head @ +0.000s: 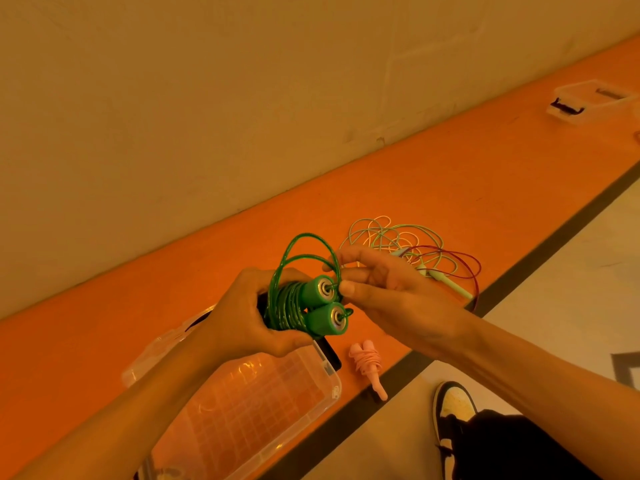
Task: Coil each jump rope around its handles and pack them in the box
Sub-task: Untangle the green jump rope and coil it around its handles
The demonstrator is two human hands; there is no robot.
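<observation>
Above the orange mat (433,188) that runs along the foot of the wall (207,98), both bare forearms reach up and in from the lower edge of the view, meeting over the near end of the clear plastic box (322,403). On the left, the forearm slants up from the bottom corner, the wrist is bent inward and the left hand (242,317) is wrapped tight around the green jump rope (294,303), fingers curled under and thumb over the turns of cord wound about its two handles (325,306). Those handles lie side by side, touching, their round silver-capped ends pointing toward the other hand. On the right, the forearm comes in from the right edge, the wrist nearly straight, and the right hand (388,289) is partly closed: thumb and forefinger pinch the green cord just beside the upper handle's end, while the other fingers fan loosely above it. Two loose loops of cord arch up between the hands. Below them the box sits open on the mat, and nothing shows in the part of it that I can see. Just beside its right corner lies a pink jump rope (367,365), already coiled around its handles. Farther back on the mat, behind the right hand, a tangle of pale green and dark red ropes (415,247) lies uncoiled. Another clear container (585,102) rests well apart, far along the mat. A black-and-white shoe (453,414) stands on the pale floor near the mat's dark edge.
</observation>
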